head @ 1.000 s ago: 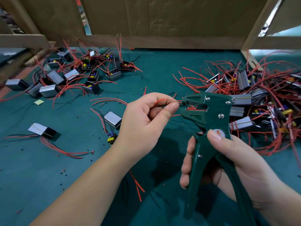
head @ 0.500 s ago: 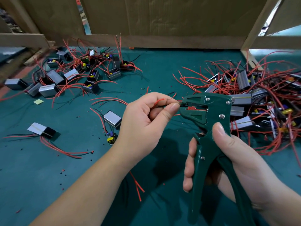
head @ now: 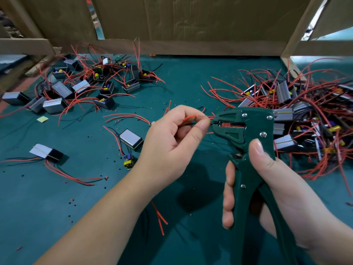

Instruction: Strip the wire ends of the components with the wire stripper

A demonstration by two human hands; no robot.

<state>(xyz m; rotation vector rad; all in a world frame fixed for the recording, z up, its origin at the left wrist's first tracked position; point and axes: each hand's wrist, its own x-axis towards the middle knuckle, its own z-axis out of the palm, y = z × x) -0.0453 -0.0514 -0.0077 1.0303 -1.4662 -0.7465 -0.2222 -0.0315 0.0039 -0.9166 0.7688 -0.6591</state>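
- Green wire stripper (head: 246, 131) held upright above the tabletop (head: 57, 207), head pointing left, handles down.
- Right hand (head: 271, 180) grips both handles: fingers curled round the front one, thumb pressed on the body just below the head.
- Left hand (head: 172, 142) pinches a thin black wire (head: 193, 123) and a red wire (head: 189, 117) between thumb and forefinger, other fingers curled in.
- Black wire end runs straight into the stripper's mouth; red wire end sits free just above the thumb.
- The component those wires belong to is hidden behind the left hand.
- Big tangled pile of components (head: 305, 115) with red leads on the right, just behind the stripper.
- Looser group of components (head: 86, 87) far left.
- Two single components lie apart: grey box (head: 131, 138) near the left hand, black-and-grey one (head: 45, 152) further left.
- Red and black insulation bits (head: 71, 199) scattered on the teal surface.
- Cardboard wall (head: 191, 22) at the back.
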